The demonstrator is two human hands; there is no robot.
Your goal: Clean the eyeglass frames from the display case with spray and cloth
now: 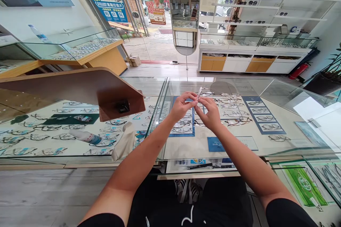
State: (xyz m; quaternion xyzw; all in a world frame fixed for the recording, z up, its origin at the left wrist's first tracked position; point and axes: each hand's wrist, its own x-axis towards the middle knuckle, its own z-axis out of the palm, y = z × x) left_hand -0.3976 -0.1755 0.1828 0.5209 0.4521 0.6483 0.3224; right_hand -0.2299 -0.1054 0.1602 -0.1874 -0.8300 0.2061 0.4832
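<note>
Over the glass display case, my left hand and my right hand meet with bent fingers. Between their fingertips they pinch a thin, pale pair of eyeglasses, turned nearly edge-on. Its finer parts are too small to make out, and the fingers partly cover it. Beneath my hands, rows of eyeglasses lie on the white shelf under the glass. A blue-edged card with frames on it is partly hidden by my left forearm.
On the left counter lie a spray bottle and a beige cloth, near a brown wooden board. An open drawer with pens is below my forearms. Beyond the case stands a tall mirror.
</note>
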